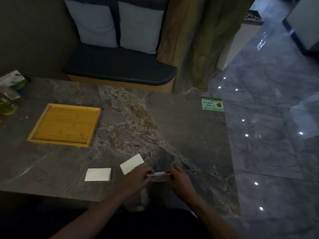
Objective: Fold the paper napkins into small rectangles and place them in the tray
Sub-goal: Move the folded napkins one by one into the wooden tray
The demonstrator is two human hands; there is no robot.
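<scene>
- dark grey marbled stone counter [189, 121], brown-veined band running diagonally across the middle.
- thin white paper napkin [159, 173] held edge-on just above the counter near the near edge, pinched at both ends.
- left hand [138, 178] at the napkin's left end, fingers [149, 171] curled and closed on the paper.
- right hand [179, 179] at the napkin's right end, fingers [172, 171] curled and closed on the paper; both forearms reaching in from the near edge.
- folded white rectangular napkin [132, 163] lying flat and tilted on the counter, just beside the left hand, its near corner touching or slipping under the knuckles; cannot tell which.
- second folded white rectangular napkin [98, 174] lying flat further left, close to the near edge, apart from the first.
- square yellow wooden tray [32, 136] with a low rim, sitting toward the left side of the counter, well apart from the napkins, nothing inside.
- green and white printed packet [13, 80] and a blurred clear green-tinted item [6, 105] at the far left corner; details too dim to tell.
- small green printed card [212, 104] lying flat at the far right corner.
- beyond the far edge: dark cushioned bench [119, 69] with two pale grey pillows [93, 23].
- glossy grey tiled floor [276, 135] past the right edge, spotted with light reflections.
</scene>
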